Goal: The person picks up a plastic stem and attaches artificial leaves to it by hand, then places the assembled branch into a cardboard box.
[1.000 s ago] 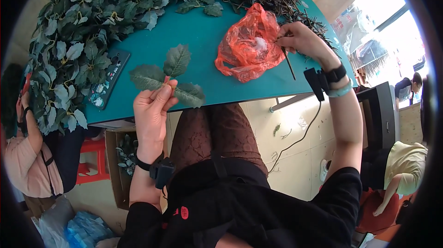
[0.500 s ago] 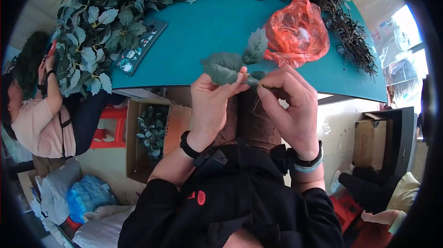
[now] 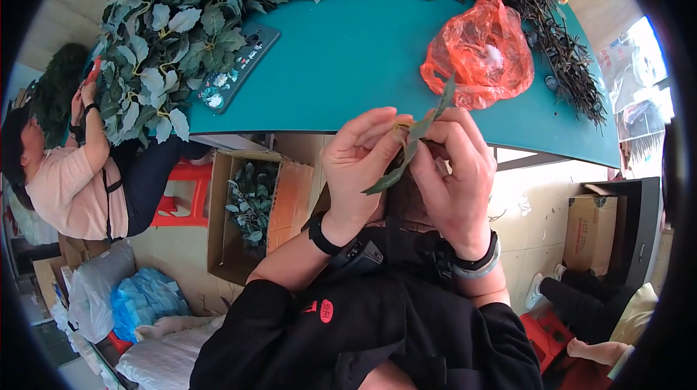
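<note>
In front of my lap, just past the green table's near edge, both hands hold one artificial leaf sprig. My left hand pinches its yellowish stem joint between thumb and fingertips. From the other side my right hand is closed at the sprig, with the fingers curled; the leaves partly hide its grip. One leaf points up toward the table and another hangs down between the hands, seen nearly edge-on.
Leafy artificial stems heap at the table's left, beside a phone. A red plastic bag and dark twiggy stems lie at right. Below stands a carton containing leaves. A co-worker sits left; another person's legs show right.
The sprig has turned from leaves spread flat to nearly edge-on, one leaf now hanging down. My left hand has moved right and lower, and the view has shifted slightly.
</note>
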`<state>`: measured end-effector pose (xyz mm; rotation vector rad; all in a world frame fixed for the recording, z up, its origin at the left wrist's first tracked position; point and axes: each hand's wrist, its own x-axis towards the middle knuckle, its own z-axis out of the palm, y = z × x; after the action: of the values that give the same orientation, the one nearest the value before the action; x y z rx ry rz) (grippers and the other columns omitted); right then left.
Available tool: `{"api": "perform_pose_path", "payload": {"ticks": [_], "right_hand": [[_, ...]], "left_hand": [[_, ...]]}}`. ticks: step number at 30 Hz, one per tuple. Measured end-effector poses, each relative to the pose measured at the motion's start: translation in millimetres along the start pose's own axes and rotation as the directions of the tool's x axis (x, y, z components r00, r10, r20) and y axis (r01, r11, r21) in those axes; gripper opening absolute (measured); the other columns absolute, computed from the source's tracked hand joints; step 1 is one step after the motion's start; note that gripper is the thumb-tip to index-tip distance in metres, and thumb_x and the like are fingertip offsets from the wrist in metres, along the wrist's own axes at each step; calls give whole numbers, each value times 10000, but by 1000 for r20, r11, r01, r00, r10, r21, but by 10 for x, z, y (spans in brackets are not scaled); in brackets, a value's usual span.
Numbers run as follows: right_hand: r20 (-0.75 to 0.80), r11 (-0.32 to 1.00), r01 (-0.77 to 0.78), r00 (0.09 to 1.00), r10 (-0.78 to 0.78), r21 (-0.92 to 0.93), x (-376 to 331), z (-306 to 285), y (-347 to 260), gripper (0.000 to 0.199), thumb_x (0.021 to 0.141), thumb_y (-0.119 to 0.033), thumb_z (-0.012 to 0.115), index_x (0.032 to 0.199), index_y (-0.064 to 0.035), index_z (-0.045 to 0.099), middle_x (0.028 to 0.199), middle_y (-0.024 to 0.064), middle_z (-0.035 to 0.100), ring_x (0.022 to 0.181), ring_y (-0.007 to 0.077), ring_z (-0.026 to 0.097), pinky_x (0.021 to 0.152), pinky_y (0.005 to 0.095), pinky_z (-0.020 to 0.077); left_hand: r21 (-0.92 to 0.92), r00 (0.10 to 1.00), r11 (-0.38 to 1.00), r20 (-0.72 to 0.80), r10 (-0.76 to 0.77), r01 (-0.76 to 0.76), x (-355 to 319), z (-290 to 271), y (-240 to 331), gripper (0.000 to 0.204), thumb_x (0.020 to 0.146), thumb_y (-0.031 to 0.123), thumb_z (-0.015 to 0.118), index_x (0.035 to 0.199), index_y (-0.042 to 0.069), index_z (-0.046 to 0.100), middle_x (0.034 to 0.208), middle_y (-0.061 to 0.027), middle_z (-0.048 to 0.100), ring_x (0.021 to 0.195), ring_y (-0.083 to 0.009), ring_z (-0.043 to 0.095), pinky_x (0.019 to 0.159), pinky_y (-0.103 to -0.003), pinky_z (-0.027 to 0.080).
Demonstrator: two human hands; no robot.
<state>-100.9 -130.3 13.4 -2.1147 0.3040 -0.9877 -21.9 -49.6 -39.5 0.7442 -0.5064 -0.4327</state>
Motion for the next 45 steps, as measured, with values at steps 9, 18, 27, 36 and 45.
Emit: {"api": "perform_pose_path", "payload": {"ticks": [9,18,27,36,45], "right_hand": [[32,999,7,999,-5,-33,35,46,12,91,760,72,601,802,31,532,792,89,527,601,160,524,527,251,418],[42,999,2,999,0,-47,14,62,9,96,755,80,596,797,30,526,793,88,527,605,162,532,532,253,422],[66,998,10,998,-6,-64,-32,78,11,145,747,55,606,870,1,551,842,119,540,604,249,546,524,317,440],[75,999,24,997,-22,-36,-24,107,-7,139,748,58,602,856,3,537,851,118,542,593,252,540,520,318,436],[117,997,-24,993,32,-70,-49,75,1,138,751,59,598,852,5,522,829,125,531,607,273,535,534,335,434]], "left_hand": [[99,999,994,25,34,-37,23,-52,0,242,856,-75,578,1094,-31,581,1036,-132,656,961,-153,631,840,-250,507],[134,991,991,135,-19,1,38,-150,54,236,872,-57,561,1106,-34,579,1081,-121,641,969,-151,617,860,-268,494],[-22,987,987,30,-156,156,63,-225,41,151,849,21,635,999,-1,637,926,-43,647,797,-90,584,726,-208,468],[-57,962,961,60,-267,271,35,-286,123,128,854,69,646,961,-3,645,874,-63,667,774,-113,617,727,-230,495],[68,964,966,82,-254,249,49,-283,155,126,856,87,652,948,2,637,871,-42,656,765,-82,596,673,-211,479]]}}
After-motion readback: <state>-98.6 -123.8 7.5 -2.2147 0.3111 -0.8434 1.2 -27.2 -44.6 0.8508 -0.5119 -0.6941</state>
